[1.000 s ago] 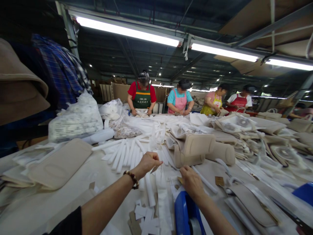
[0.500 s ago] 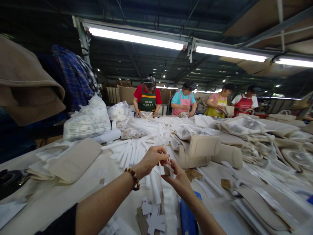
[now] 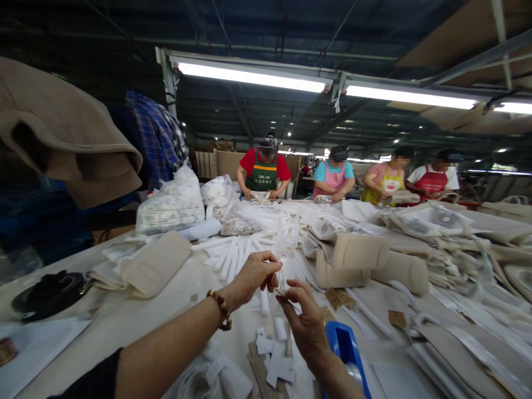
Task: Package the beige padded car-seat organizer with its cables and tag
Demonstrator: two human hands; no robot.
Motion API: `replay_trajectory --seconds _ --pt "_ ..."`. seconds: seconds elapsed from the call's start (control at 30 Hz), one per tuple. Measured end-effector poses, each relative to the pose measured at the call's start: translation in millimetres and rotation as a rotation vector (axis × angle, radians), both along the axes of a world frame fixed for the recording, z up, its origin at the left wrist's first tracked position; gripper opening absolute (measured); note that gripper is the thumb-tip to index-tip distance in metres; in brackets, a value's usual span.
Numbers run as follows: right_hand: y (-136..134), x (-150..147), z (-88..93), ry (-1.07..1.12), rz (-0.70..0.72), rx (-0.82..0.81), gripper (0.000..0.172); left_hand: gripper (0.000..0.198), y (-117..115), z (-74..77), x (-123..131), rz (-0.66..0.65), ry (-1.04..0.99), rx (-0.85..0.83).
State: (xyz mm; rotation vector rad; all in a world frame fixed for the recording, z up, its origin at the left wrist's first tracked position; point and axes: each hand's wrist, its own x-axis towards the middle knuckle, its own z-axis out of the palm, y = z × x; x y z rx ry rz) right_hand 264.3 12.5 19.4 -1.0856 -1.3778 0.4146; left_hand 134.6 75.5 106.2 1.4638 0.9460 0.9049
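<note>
Above the middle of the table, my left hand [image 3: 258, 275] pinches a thin pale string [image 3: 282, 272], with a beaded bracelet around the wrist. Close by on the right, my right hand [image 3: 306, 317] grips a small flat tag [image 3: 281, 293] between thumb and fingers. The tag is turned nearly edge-on, and the string appears to run to it. Below the hands lie small white paper pieces [image 3: 272, 360] on brown card. A blue tape dispenser [image 3: 347, 346] stands beside my right forearm. White rolled tubes [image 3: 236, 257] are heaped beyond my hands.
Beige bags [image 3: 353, 252] pile up on the right. Another beige piece [image 3: 158, 263] lies at left, near a black round object [image 3: 50, 293]. A stuffed plastic bag [image 3: 172, 202] stands behind it. Several people in aprons work across the table [image 3: 137, 318].
The view has shifted left, so the scene sits further right. My hands have drawn slightly apart at the string, and the tag has turned from its face to nearly edge-on.
</note>
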Motion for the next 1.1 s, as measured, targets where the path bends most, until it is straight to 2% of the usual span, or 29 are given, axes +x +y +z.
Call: replay_trajectory --seconds 0.13,0.33,0.6,0.77,0.93,1.1 --pt "-13 -12 5.8 0.067 0.007 -0.074 0.019 0.018 -3 6.2 -16 0.109 0.014 -0.005" --pt "-32 -31 9.0 0.524 0.222 -0.454 0.03 0.025 -6 11.2 -41 0.203 0.037 -0.017" --pt "-42 -54 6.8 0.769 0.337 -0.601 0.027 0.028 -20 6.5 -76 0.211 0.012 -0.066" --pt "-47 -62 6.7 0.79 0.386 -0.643 0.024 0.025 -26 7.0 -95 0.183 -0.029 -0.081" --pt "-52 -70 7.8 0.642 0.418 -0.543 0.016 0.016 -29 8.2 -109 0.103 -0.081 -0.1" --pt "-55 -80 8.3 0.556 0.557 -0.514 0.026 0.008 -36 9.1 -118 0.019 -0.122 -0.1"
